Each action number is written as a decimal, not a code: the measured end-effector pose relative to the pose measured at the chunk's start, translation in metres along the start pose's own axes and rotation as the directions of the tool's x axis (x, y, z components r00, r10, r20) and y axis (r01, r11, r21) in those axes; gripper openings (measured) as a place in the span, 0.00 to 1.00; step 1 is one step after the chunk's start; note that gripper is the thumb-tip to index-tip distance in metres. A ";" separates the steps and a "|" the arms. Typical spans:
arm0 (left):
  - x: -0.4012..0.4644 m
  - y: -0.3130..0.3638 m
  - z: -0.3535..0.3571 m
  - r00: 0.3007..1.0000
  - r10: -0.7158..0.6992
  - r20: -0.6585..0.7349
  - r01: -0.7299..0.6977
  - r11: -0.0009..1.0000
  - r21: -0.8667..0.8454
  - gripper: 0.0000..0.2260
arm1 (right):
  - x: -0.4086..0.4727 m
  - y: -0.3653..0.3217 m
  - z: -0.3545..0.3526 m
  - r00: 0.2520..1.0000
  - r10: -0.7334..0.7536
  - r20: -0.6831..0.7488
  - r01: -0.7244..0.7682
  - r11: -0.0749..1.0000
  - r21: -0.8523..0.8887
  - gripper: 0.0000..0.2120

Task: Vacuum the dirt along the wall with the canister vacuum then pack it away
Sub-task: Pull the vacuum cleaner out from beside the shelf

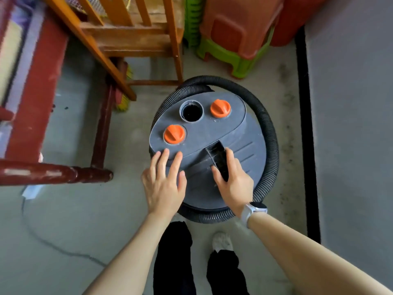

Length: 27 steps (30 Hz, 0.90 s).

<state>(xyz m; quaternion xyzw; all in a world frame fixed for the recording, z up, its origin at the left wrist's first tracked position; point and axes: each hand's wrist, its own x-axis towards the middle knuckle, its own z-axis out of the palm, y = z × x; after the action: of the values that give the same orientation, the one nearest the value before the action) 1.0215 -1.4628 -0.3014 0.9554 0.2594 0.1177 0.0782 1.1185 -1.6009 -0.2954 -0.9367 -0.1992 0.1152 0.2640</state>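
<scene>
Our right hand (231, 182) has its grip clamped on the black nozzle (219, 161) at the hose end, thumb on one side and fingers curled round the other, the nozzle's open mouth pointing away from us across the vacuum's lid. Our left hand (163, 184) lies apart and flat, fingers straight and slightly spread, their tips resting on the near edge of the raised grey top panel. A pale watch (252, 210) sits on the right wrist, and both forearms reach forward and down. The canister vacuum (212, 133) stands on the concrete floor (63, 209) directly in front of our feet, its lid showing two orange knobs (220, 107) and an open round port (191, 111). The black ribbed hose (270, 133) loops around the canister's far and right sides. Beyond it stand a wooden chair (131, 39) and stacked plastic stools (238, 33); the grey wall (350, 124), with a black baseboard, runs along the right, and dark specks of dirt lie beside it.
</scene>
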 end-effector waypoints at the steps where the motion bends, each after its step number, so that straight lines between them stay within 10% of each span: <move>1: -0.011 0.001 -0.002 0.999 -0.041 -0.016 0.041 0.999 -0.001 0.17 | -0.006 0.000 0.002 1.000 -0.027 0.009 0.027 1.000 0.003 0.28; 15: -0.171 -0.022 -0.048 0.897 -0.436 -0.076 0.438 0.899 0.001 0.18 | -0.111 -0.027 0.033 0.895 -0.368 0.251 0.374 0.927 0.026 0.30; 27: -0.311 -0.069 -0.088 0.656 -0.736 -0.171 0.738 0.672 -0.062 0.19 | -0.227 -0.084 0.075 0.711 -0.474 0.520 0.505 0.858 0.091 0.29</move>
<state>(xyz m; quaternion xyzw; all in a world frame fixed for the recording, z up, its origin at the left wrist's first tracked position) 0.7043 -1.5563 -0.2885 0.7540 0.6306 0.1608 0.0892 0.8658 -1.6002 -0.2874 -0.7894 -0.5074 0.2864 0.1934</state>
